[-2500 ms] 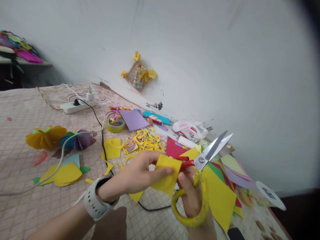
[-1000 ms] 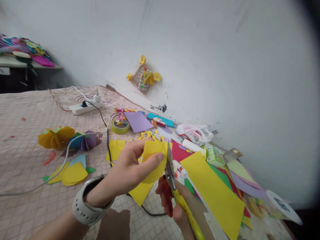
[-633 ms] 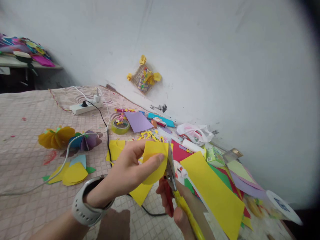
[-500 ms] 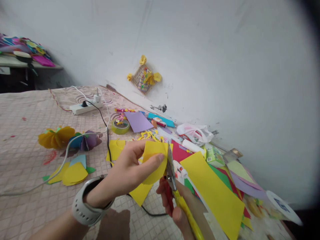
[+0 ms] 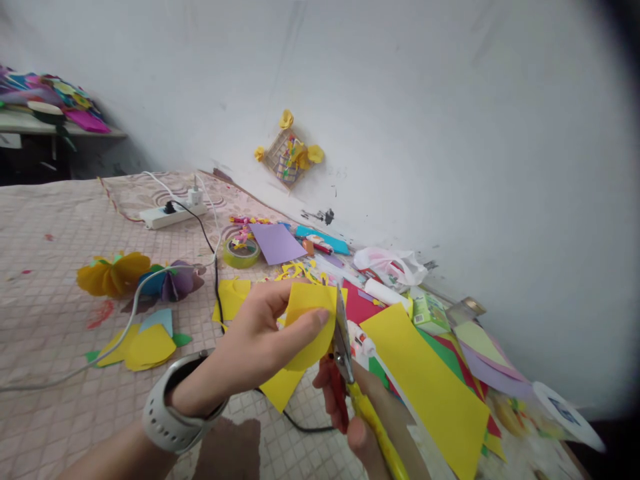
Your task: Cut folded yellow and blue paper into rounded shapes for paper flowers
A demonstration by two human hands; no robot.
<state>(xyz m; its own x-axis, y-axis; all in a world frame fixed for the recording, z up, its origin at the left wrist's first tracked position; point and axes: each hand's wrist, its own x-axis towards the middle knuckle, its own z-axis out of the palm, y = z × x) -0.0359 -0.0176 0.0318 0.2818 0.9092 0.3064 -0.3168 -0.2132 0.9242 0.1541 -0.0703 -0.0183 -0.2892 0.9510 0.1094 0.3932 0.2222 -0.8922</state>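
Spread over my bedsheet are two folded paper fans, a yellow one and a blue-and-purple one, just beside each other. A white cable runs past them to the power strip, and a black cable comes off it too. Further along, a roll of tape sits near my lilac paper sheet. A white plastic bag lies against the wall, near a small green box. My large yellow sheet rests on other coloured paper. A paper-flower craft hangs on the wall, and colourful paper pieces are piled on a shelf.
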